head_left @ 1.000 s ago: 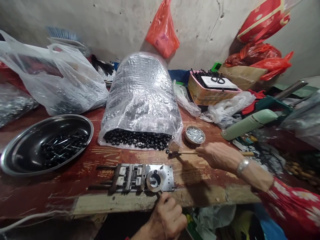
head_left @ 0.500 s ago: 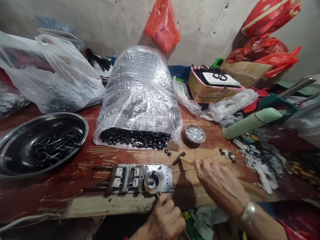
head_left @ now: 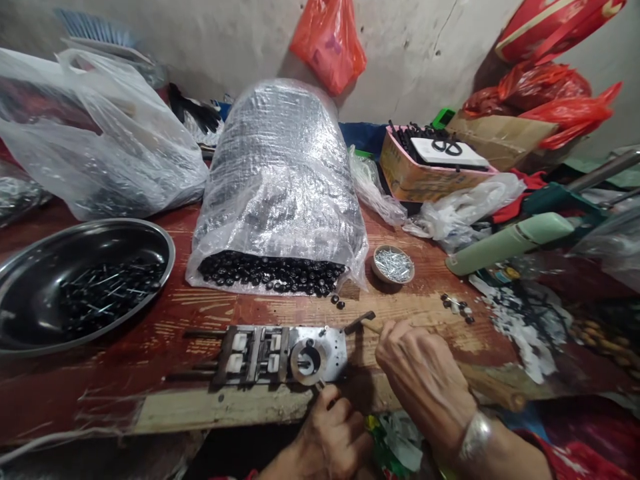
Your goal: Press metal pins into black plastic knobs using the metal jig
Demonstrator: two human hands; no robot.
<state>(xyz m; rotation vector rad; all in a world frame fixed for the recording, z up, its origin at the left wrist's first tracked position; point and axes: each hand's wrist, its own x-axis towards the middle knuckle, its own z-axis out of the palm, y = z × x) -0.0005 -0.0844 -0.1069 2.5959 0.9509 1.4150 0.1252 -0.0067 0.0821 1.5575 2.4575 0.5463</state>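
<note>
1. Hands first: the right hand is closed around the wooden handle of a small hammer, whose dark head sits just past the right end of a steel jig plate. The left hand is curled tight at the plate's near edge, pinching a thin metal stem below a round steel collar. Its fingers hide whatever else they may hold.
2. The jig plate lies near the front edge of a worn, red-painted wooden workbench, at about 6 o'clock in the view.
3. From the plate, a clear plastic sack of black round knobs lies at 12 o'clock, with a few loose knobs at 1 o'clock. A small round dish of nails sits at 1 to 2 o'clock. A steel bowl of black-headed pins sits at 10 o'clock.
4. The step in hand looks like steadying a piece at the collar with the hammer ready. The next move would call for a firm left-hand hold and the hammer head brought over the collar.
</note>
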